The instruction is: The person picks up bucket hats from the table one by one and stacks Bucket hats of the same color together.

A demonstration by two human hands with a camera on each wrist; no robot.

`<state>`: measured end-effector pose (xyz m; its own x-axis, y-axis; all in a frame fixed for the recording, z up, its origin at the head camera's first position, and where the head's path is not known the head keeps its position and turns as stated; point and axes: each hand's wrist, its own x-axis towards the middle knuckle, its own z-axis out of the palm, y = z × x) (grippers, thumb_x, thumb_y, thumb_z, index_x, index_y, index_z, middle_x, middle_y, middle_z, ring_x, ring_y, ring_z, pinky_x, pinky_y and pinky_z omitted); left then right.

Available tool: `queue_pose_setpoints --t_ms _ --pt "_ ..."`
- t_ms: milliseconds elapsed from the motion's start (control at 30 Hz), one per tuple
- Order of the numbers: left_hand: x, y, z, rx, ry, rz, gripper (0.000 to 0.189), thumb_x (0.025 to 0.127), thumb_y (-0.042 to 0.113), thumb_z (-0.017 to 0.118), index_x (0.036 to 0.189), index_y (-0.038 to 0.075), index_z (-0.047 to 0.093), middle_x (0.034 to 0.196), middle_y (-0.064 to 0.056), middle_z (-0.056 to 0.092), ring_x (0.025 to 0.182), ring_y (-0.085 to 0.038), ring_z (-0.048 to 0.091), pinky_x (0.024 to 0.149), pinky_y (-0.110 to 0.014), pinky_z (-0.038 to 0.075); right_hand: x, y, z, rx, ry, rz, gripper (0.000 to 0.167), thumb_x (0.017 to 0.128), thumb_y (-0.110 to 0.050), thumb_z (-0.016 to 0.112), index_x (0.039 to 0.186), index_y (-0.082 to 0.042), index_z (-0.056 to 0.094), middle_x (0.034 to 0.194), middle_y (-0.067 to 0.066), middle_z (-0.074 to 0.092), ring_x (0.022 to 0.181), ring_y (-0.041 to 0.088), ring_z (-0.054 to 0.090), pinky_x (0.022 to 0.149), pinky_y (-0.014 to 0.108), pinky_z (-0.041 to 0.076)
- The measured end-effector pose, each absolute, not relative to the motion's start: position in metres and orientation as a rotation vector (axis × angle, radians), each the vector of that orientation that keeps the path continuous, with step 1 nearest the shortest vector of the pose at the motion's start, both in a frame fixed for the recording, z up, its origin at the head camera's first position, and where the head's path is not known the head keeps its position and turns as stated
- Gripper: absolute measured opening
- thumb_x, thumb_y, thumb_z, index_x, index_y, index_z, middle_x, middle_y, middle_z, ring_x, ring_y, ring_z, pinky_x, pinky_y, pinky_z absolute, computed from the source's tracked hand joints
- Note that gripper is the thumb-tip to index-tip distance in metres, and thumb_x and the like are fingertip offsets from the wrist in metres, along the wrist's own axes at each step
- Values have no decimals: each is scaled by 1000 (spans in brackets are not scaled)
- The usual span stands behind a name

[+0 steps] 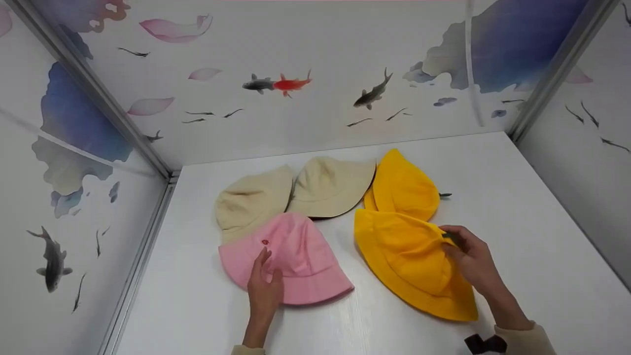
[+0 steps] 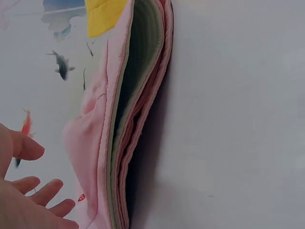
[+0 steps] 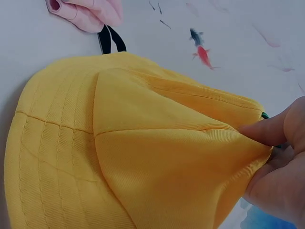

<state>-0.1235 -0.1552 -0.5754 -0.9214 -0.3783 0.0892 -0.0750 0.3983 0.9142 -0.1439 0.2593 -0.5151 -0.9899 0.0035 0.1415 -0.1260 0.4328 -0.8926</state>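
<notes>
My right hand [image 1: 468, 254] pinches the crown of the nearer yellow bucket hat [image 1: 399, 251] by its top, where a dark green tab shows. In the right wrist view the hat's cloth [image 3: 157, 157] is drawn into folds toward the thumb and fingers. Over the near side of a pink bucket hat [image 1: 305, 256] is my left hand [image 1: 266, 286], fingers apart and holding nothing. The left wrist view shows that hand [image 2: 28, 191] beside the pink hat's crown [image 2: 86, 148], with the green-lined brim facing the camera. A small red mark sits on the crown.
Behind the pink hat lie two beige bucket hats, one at the left [image 1: 256, 197] and one in the middle [image 1: 330, 185]. Another yellow hat [image 1: 404, 187] with a dark stem lies at the back right. White panels [image 1: 315, 113] painted with fish enclose the white table [image 1: 187, 296].
</notes>
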Motion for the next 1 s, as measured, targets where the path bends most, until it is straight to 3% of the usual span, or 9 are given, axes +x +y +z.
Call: queue_pose_setpoints --t_ms 567,800,1000 --pt "-125 -131 -571 135 -2482 -1638 57 99 18 63 151 9 40 152 -13 50 142 -33 46 113 -49 41 -149 242 -497 372 -2441 1702 34 94 14 54 125 2 60 117 -14 61 104 -2 59 96 7 47" --pt "-125 -121 -564 133 -2466 -1725 55 100 20 61 150 12 41 152 -11 50 142 -32 47 113 -46 42 -153 230 -489 492 -2415 1744 31 95 12 55 123 2 62 117 -8 62 102 0 59 93 8 49" --pt "-127 -120 -565 36 -2267 -2195 66 100 23 60 157 13 28 153 -15 45 138 -33 50 104 -40 51 -157 217 -487 502 -2458 1778 29 95 10 56 122 2 62 116 -6 63 102 -1 59 92 9 49"
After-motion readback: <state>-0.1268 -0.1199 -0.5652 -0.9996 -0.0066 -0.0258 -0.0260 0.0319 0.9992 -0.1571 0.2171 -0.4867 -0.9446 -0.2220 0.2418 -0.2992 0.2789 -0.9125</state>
